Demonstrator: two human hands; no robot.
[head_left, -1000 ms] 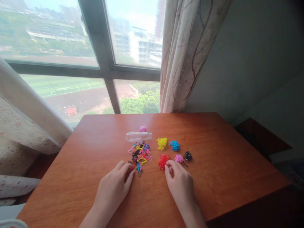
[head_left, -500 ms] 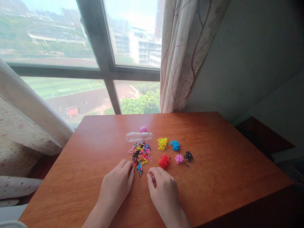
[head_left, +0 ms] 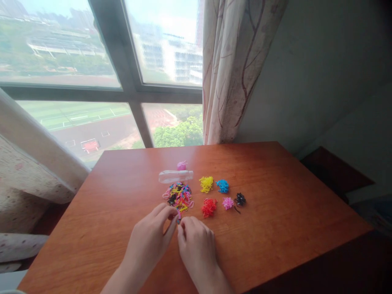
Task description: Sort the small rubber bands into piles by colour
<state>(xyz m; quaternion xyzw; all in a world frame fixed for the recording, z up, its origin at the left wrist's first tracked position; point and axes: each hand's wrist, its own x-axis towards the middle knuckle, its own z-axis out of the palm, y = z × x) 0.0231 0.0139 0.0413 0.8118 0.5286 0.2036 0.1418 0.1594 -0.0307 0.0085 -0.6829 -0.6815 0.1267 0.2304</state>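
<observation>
A mixed pile of small coloured rubber bands lies on the wooden table in front of my hands. At its near edge my left hand is closed in a pinch, with a few pink and blue bands at its thumb and fingertip. My right hand sits close beside it, fingers curled and tips meeting near those same bands. Whatever the right fingertips hold is hidden. To the right lie sorted heaps: red bands, yellow bands, blue bands, pink bands and black bands.
Behind the pile lies a clear plastic bottle on its side, with a pink cap-like piece beyond it. The table reaches a window and curtain. A stray black band lies near the pink heap.
My right hand has moved left, up to my left hand, and its fingers have drawn together. The left fingertips have shifted slightly over the near bands. The view has turned a little.
</observation>
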